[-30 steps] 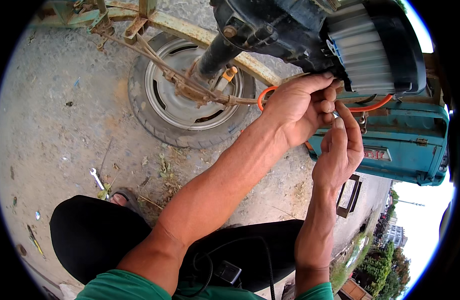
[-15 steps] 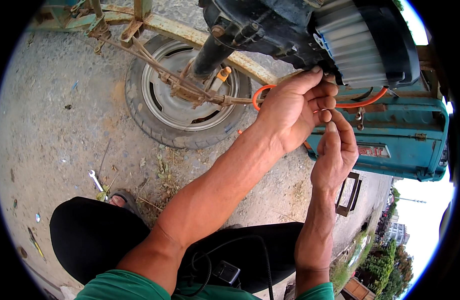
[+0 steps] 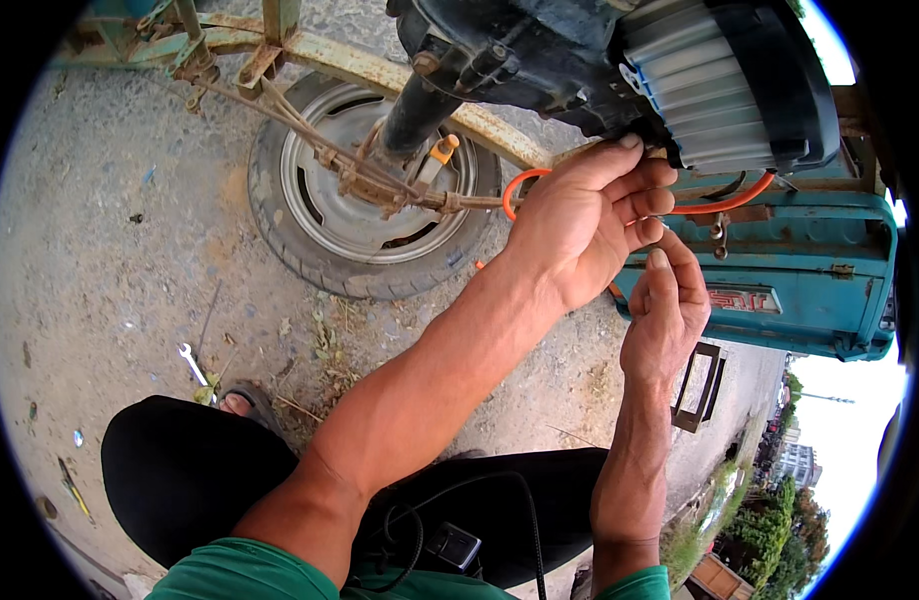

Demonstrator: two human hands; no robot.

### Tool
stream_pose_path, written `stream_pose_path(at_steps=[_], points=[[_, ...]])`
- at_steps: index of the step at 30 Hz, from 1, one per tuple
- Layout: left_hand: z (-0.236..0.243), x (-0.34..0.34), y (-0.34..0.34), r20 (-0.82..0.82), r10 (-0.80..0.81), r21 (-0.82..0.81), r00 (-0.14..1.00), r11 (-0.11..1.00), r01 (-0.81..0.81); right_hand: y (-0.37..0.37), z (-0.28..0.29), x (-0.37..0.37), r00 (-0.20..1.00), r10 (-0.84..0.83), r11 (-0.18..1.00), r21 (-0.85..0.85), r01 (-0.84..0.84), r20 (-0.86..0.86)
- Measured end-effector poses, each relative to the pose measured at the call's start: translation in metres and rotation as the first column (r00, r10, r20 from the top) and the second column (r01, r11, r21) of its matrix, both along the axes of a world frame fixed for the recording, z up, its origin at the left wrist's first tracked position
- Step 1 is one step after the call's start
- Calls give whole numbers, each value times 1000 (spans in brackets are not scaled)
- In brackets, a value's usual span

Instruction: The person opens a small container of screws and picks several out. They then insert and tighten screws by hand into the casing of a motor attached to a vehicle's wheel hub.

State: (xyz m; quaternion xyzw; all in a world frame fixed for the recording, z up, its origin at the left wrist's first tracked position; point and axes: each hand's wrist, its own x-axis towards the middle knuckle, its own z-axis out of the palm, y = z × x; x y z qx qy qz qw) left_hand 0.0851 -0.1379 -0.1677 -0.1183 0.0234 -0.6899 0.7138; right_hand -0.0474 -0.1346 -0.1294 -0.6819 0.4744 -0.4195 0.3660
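on the grey concrete ground (image 3: 110, 250) at far left a small silver spanner (image 3: 192, 364) lies flat, well apart from both hands, just beside a sandalled foot (image 3: 242, 404) and the person's black trouser leg (image 3: 180, 480). further right a worn tyre on a steel rim (image 3: 365, 195) lies against the ground, with a rusty rod linkage (image 3: 320, 150) crossing it and a yellowed frame rail (image 3: 380, 75) bending above. a black axle tube (image 3: 420, 105) rises from the wheel hub to a dark motor housing (image 3: 520, 50). the left hand (image 3: 580, 225) reaches up to the underside of that housing, fingers curled together with the fingertips pressed at the seam where the housing meets a ribbed silver motor (image 3: 700, 90); whether this grip is clamped on anything cannot be told, since the palm faces away. an orange cable (image 3: 515, 185) loops out just beside the left hand's thumb side and reappears right of the fingers (image 3: 725, 203), running under the motor. the right hand (image 3: 665, 315) sits just below the left, fingers upright and drawn together, its fingertips touching the left hand's lower knuckles; any small item between them is hidden. behind both hands stands a teal metal box (image 3: 810, 270) with rust streaks, carrying a small rectangular red plate (image 3: 738, 298) on its face. below it a black rectangular frame (image 3: 702, 385) stands on the ground.
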Motion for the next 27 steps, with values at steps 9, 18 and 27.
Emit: stream_pose_path(at_steps=[9,18,27], points=[[3,1,-1,5,-55,51,998,997,55,0,-1,-1,1000,12,1000,7,-12,-13],[-2,0,-8,-31,-77,13,997,997,77,-1,-2,-2,1000,17,1000,1,-17,-12],[-1,0,-6,-16,-13,19,1000,1000,13,-2,-4,-3,1000,11,1000,-10,-11,-11]])
